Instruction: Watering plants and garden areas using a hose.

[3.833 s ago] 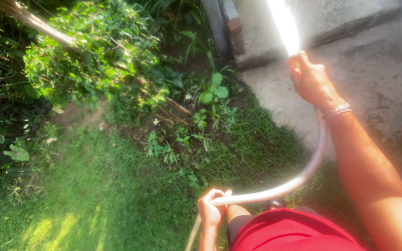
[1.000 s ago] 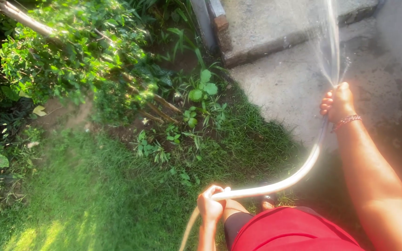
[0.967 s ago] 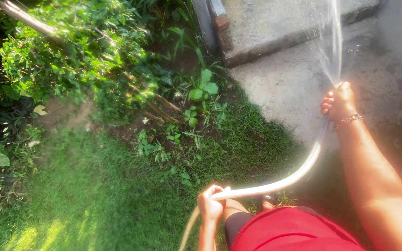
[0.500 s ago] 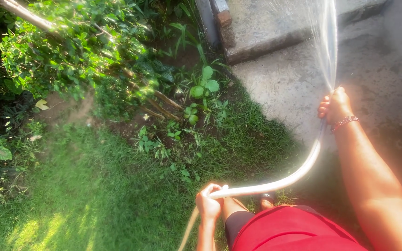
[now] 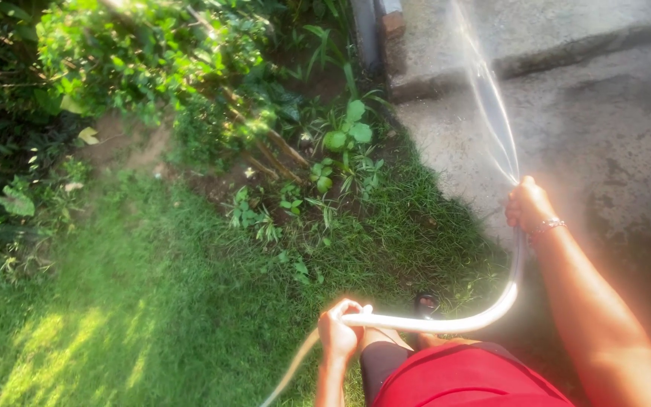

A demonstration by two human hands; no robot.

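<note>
At 3 o'clock, right hand (image 5: 529,205) fist pinches hose (image 5: 446,324) tip, left hand (image 5: 338,337) clasps slack; jet overshoots plants (image 5: 344,143), wets slab (image 5: 566,128) — slip risk.

R hand (image 5: 529,205) dropped lower; water jet (image 5: 487,98) now tilts left.

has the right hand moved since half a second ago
Yes. The right hand has dropped toward the person, farther from the concrete step, gripping the hose.

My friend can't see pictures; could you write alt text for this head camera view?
Seen from above, a right hand aims a pale hose, spraying water over a concrete slab; the left hand grips the hose above green grass.
</note>
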